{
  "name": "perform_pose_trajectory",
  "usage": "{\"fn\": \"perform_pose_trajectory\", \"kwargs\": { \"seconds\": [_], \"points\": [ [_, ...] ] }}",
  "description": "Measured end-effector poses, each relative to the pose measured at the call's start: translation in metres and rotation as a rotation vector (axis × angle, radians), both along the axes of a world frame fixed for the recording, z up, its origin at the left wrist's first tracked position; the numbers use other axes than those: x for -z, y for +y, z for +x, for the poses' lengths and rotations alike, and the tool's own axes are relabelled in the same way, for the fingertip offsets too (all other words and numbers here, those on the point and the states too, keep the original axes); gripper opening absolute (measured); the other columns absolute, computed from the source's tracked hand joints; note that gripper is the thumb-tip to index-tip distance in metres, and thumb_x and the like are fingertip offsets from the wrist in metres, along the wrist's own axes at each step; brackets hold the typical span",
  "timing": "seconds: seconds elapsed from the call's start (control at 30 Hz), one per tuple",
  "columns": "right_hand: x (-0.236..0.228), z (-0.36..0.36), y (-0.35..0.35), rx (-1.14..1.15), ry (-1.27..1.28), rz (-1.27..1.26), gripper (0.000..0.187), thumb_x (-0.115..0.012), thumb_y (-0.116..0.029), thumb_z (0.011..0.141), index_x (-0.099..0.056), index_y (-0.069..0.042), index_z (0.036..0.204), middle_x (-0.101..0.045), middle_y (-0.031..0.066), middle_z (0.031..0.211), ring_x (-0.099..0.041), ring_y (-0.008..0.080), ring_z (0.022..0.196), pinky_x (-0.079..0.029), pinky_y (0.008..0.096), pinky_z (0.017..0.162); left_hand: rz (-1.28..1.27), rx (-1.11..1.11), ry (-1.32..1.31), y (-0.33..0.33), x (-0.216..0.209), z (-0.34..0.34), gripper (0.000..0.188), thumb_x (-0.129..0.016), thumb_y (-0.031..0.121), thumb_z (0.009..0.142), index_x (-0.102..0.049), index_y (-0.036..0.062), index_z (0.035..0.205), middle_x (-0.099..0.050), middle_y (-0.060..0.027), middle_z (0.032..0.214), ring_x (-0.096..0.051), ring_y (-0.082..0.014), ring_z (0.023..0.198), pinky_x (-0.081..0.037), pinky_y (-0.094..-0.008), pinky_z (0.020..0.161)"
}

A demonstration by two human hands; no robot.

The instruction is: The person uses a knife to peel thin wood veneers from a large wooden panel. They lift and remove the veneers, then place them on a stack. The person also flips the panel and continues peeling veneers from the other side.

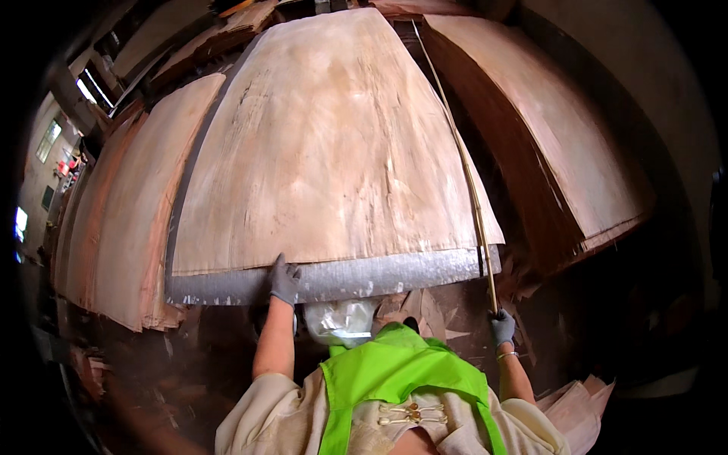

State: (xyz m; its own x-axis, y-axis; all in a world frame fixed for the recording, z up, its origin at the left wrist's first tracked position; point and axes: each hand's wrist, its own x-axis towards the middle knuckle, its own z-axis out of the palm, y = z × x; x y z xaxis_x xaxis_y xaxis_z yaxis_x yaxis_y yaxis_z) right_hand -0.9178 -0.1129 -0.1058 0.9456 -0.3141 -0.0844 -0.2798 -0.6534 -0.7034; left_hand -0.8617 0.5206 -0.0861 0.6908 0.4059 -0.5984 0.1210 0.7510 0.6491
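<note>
A wide, pale wood veneer sheet (318, 152) lies on a grey metal-topped table (379, 279). At the sheet's near edge, left of centre, is my left hand (285, 282) in a grey glove. Its fingertips touch that edge, with the fingers partly spread; the underside of the hand is hidden. My right hand (502, 327), gloved in grey too, is closed round the near end of a long, thin stick (466, 167). The stick runs away from me along the right side of the sheet, over its edge.
Stacks of veneer stand on both sides: a thick right stack (546, 129) and several left stacks (144, 189). Veneer scraps (425, 311) litter the floor under the table's near edge. A clear plastic bag (341, 318) hangs or lies there, by my green apron (402, 364).
</note>
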Motion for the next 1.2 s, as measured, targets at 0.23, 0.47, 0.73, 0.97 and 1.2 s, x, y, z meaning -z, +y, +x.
{"fn": "perform_pose_trajectory", "kwargs": {
  "seconds": [0.23,0.47,0.73,0.97,1.2],
  "points": [
    [-0.026,-0.023,-0.031,-0.045,-0.029,-0.010,0.032,-0.068,-0.024,0.076,-0.047,-0.002,0.069,-0.040,0.0199,0.060,-0.021,0.0289,0.073,-0.035,0.0340,0.047,0.114,0.021,0.080,-0.096,-0.011,0.022,0.023,-0.058,0.027,0.084,-0.056,0.0127,0.101,-0.054,-0.0009,0.093,-0.052,-0.0156,0.084,-0.043,-0.0296,0.068],
    [-0.061,-0.045,-0.033,-0.071,0.042,0.028,0.024,-0.066,-0.010,0.076,-0.046,-0.001,0.067,-0.028,0.0096,0.057,-0.029,0.0070,0.059,-0.032,0.0289,0.047,0.325,0.042,0.291,-0.118,-0.010,0.011,0.017,-0.055,0.025,0.084,-0.057,0.0105,0.076,-0.055,-0.0035,0.064,-0.053,-0.0149,0.054,-0.042,-0.0301,0.048],
    [-0.054,-0.044,-0.050,-0.105,0.063,0.073,0.023,-0.067,-0.012,0.074,-0.047,-0.002,0.067,-0.037,0.0192,0.057,-0.026,0.0153,0.071,-0.034,0.0315,0.047,1.131,0.333,0.295,-0.158,-0.042,0.001,0.033,-0.049,0.027,0.089,-0.059,-0.0009,0.105,-0.061,-0.0194,0.098,-0.060,-0.0268,0.091,-0.047,-0.0343,0.080],
    [-0.054,0.035,-0.093,-0.031,-0.055,0.313,0.028,-0.066,-0.004,0.076,-0.041,-0.004,0.063,-0.036,-0.0021,0.062,-0.033,0.0040,0.062,-0.032,0.0228,0.052,1.751,0.638,0.367,-0.266,-0.052,0.116,0.074,-0.044,0.047,0.087,-0.019,0.0021,0.141,-0.011,-0.0178,0.149,-0.010,-0.0326,0.137,-0.009,-0.0455,0.110],
    [-0.040,0.169,-0.234,0.086,-0.078,0.415,0.008,-0.059,0.006,0.075,-0.056,-0.001,0.072,-0.053,-0.0038,0.072,-0.046,0.0064,0.069,-0.040,0.0213,0.062,2.152,0.513,0.369,-0.348,-0.032,0.215,0.073,-0.043,0.050,0.085,-0.026,0.0038,0.140,-0.017,-0.0186,0.147,-0.014,-0.0308,0.137,-0.008,-0.0486,0.109]
  ]
}}
